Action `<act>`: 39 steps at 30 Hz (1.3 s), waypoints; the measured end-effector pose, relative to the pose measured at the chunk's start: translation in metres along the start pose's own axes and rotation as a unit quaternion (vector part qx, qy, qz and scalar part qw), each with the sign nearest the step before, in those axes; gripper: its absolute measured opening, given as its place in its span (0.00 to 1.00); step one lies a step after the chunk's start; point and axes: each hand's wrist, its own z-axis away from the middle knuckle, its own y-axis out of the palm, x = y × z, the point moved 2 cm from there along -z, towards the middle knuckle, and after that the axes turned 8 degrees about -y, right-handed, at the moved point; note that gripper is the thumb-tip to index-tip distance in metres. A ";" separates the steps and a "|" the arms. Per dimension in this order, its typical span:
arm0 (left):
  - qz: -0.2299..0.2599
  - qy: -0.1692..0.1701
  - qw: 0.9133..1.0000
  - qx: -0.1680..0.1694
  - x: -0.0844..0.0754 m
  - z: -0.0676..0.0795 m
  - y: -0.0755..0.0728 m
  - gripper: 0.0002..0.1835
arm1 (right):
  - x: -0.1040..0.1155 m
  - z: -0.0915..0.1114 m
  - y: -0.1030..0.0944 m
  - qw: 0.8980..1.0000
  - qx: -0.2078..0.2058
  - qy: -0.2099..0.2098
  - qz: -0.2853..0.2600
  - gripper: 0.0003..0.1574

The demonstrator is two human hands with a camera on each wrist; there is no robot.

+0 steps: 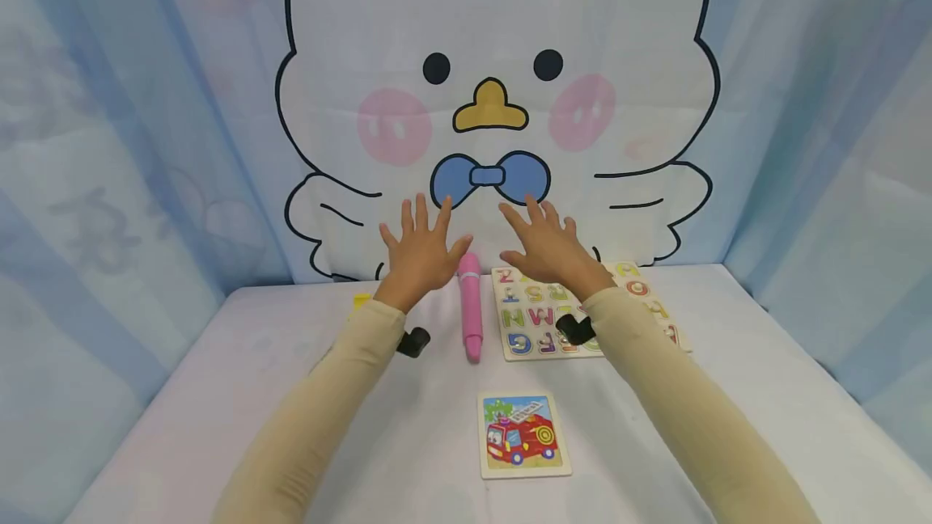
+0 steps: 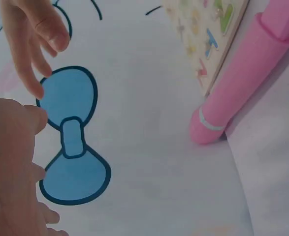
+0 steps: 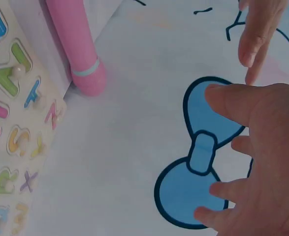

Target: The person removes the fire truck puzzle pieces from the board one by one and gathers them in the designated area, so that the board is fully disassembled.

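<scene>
Lying on the desk (image 1: 218, 395) with its long axis running away from the person, the pink pen (image 1: 469, 306) sits between both raised hands, just below them. The left hand (image 1: 418, 253) hovers nearer, fingers spread and holding nothing; the right hand (image 1: 549, 249), likewise splayed and empty, hangs above the alphabet puzzle board (image 1: 539, 318).

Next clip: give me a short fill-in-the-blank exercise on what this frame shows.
1. Both hands, the left hand and the right hand, are ____, fingers spread, holding nothing.
2. The pen lying between the hands is ____.
3. The small puzzle nearest the camera shows a fire ____.
4. The alphabet board lies under the ____ forearm.

Missing words: open; pink; truck; right
</scene>
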 end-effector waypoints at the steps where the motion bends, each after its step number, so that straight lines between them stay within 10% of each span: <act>1: 0.009 0.007 1.000 -0.001 0.001 0.005 0.002 0.41 | 0.002 0.004 0.004 1.000 -0.005 -0.007 -0.003 0.50; 21: 0.116 0.120 0.979 0.115 0.032 0.123 0.037 0.40 | 0.040 0.080 0.067 0.987 0.011 -0.118 -0.112 0.40; 31: 0.092 0.264 0.925 0.258 0.032 0.161 0.058 0.41 | 0.043 0.095 0.078 0.958 0.120 -0.195 -0.170 0.22; 39: 0.037 0.253 0.918 0.304 0.030 0.168 0.084 0.41 | 0.048 0.095 0.097 0.949 0.171 -0.196 -0.178 0.21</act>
